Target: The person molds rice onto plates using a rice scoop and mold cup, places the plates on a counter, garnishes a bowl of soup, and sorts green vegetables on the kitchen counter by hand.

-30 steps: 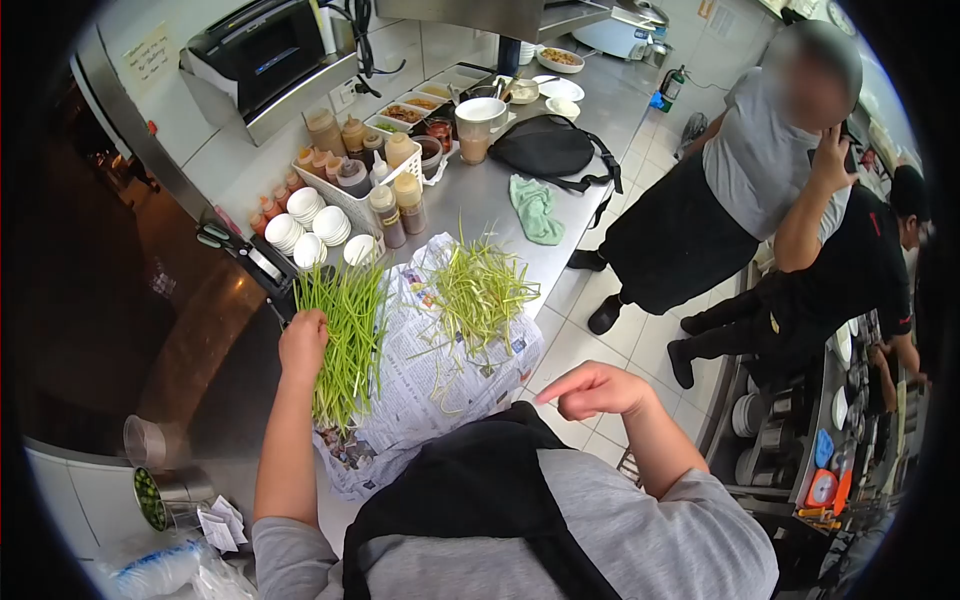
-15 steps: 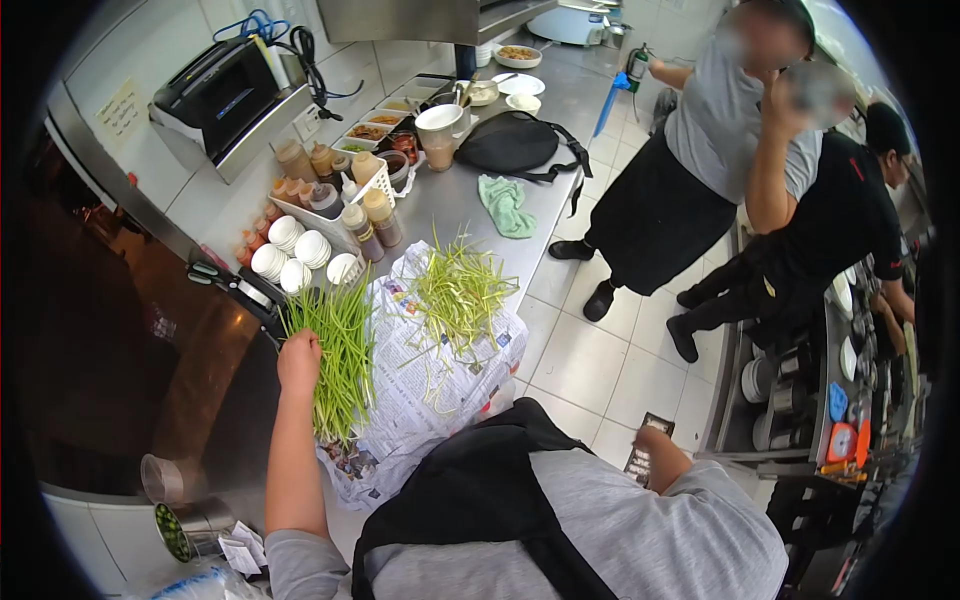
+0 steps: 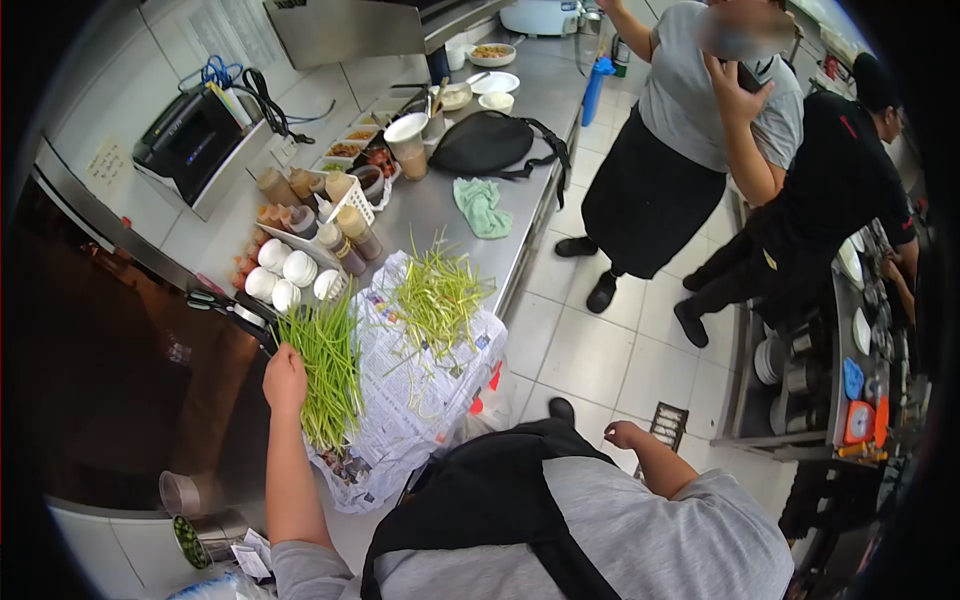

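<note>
My left hand [image 3: 286,380] rests at the left edge of a pile of long green stalks [image 3: 328,375], its fingers curled and their tips hidden against the stalks. The pile lies partly on newspaper [image 3: 400,425] spread over the steel counter. A looser heap of paler trimmed stalks [image 3: 440,300] sits on the paper's far right part. Away from the counter, my right hand [image 3: 625,434] hangs above the floor at my right side, fingers curled, far from the stalks; whether it holds anything is too small to tell.
Sauce bottles [image 3: 350,240], white cups [image 3: 298,268], a green cloth [image 3: 482,207] and a black bag [image 3: 482,143] stand or lie beyond the newspaper. Across the aisle, a person in grey [image 3: 660,120] holds a phone; another in black [image 3: 840,170] bends at the right counter [image 3: 848,345].
My right hand has dropped from a pointing pose near my chest to my side. My left hand stays at the stalks. The view has shifted, and the person in grey has raised an arm.
</note>
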### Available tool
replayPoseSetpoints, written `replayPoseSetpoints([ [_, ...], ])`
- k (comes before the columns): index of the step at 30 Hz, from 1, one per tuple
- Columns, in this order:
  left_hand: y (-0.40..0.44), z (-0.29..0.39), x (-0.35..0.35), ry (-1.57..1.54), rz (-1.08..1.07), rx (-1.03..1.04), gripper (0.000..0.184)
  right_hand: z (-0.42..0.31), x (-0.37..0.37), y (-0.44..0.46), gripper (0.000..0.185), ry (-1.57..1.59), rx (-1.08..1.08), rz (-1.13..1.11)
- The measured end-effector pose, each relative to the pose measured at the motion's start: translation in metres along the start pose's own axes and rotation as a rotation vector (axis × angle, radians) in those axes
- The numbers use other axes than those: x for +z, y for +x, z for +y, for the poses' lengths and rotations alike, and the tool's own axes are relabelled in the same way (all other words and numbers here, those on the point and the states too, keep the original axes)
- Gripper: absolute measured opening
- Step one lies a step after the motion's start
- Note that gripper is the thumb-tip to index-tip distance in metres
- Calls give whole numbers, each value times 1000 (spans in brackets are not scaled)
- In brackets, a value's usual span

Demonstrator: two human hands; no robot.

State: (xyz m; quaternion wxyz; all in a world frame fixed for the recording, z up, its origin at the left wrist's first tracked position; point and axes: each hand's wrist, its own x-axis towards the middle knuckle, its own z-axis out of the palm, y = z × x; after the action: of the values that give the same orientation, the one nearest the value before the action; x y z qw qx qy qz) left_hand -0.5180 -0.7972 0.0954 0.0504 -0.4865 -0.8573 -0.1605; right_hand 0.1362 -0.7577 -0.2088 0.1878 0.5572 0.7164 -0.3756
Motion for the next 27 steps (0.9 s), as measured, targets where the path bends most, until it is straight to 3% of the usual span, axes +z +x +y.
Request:
replayPoseSetpoints([
  [2, -2, 11, -11, 29, 244, 91, 14, 15, -15, 30, 32, -88, -73, -59],
  [3, -2, 21, -16, 40, 261, 82, 14, 26, -30, 44, 32, -94, -94, -53],
  [6, -7, 44, -16, -350, 333, -155, 9, 56, -80, 70, 33, -81, -83, 6],
  [10, -2, 126, -4, -625, 304, -107, 13, 97, -152, 102, 30, 87, -25, 73],
  [12, 1, 197, 10, -653, 238, -43, 12, 87, -194, 97, 28, 685, 128, 164],
  [13, 0, 233, 19, -688, 169, 37, 11, 68, -216, 89, 29, 863, 68, 158],
  [15, -9, 316, 33, -675, 46, 193, 10, 10, -268, 52, 32, 1227, -56, -58],
  [17, -23, 385, 56, -616, -59, 431, 11, -29, -291, 38, 49, 1399, -205, -308],
  [18, -32, 429, 74, -557, -145, 647, 13, -61, -308, 14, 57, 1561, -333, -573],
  [19, -43, 453, 86, -485, -231, 864, 16, -71, -311, 7, 60, 1637, -370, -676],
  [22, -57, 491, 90, -550, -322, 998, 17, -62, -309, -3, 50, 1789, -406, -667],
  [24, -49, 494, 99, -607, -367, 1057, 17, -25, -291, 5, 37, 1831, -644, -933],
  [25, -43, 492, 105, -657, -389, 1052, 18, -12, -288, -8, 37, 1886, -661, -861],
  [27, -31, 488, 120, -715, -424, 967, 18, 13, -289, -43, 27, 1655, -282, -310],
])
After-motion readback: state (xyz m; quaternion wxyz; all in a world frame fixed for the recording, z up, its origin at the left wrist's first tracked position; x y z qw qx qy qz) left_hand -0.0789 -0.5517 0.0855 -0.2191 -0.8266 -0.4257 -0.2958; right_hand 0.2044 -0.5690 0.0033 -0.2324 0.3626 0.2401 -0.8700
